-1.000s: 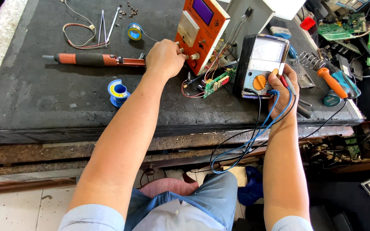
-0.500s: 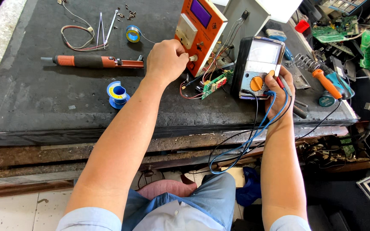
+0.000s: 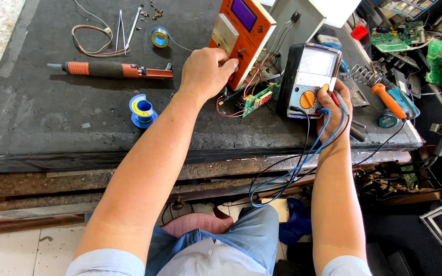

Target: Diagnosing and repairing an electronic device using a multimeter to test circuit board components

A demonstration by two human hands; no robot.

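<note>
Left hand (image 3: 206, 71): fingers curled shut on a small knob or switch on the front of the orange tester box (image 3: 241, 36); the exact control is hidden under the fingertips
Right hand (image 3: 335, 105): closed around the probe leads (image 3: 328, 130), red and blue, beside the analogue multimeter (image 3: 310, 79); thumb near its orange dial
Orange tester box: leans upright at the far middle of the dark bench (image 3: 42, 117), propped against a grey cabinet (image 3: 297, 20)
Small circuit board (image 3: 258, 98): lies between the box and the meter, wired to the box by thin red leads
Doing it well: a light pinch on the control, wrist steady, so the propped box does not tip; leads kept slack and off the board; meter face kept in sight
Left of the arm: blue solder spool (image 3: 141, 108) near; orange-handled soldering iron (image 3: 108, 70) farther; both well apart from the hand
Right edge: a second orange-handled tool (image 3: 389, 101), green boards (image 3: 395, 42)
</note>
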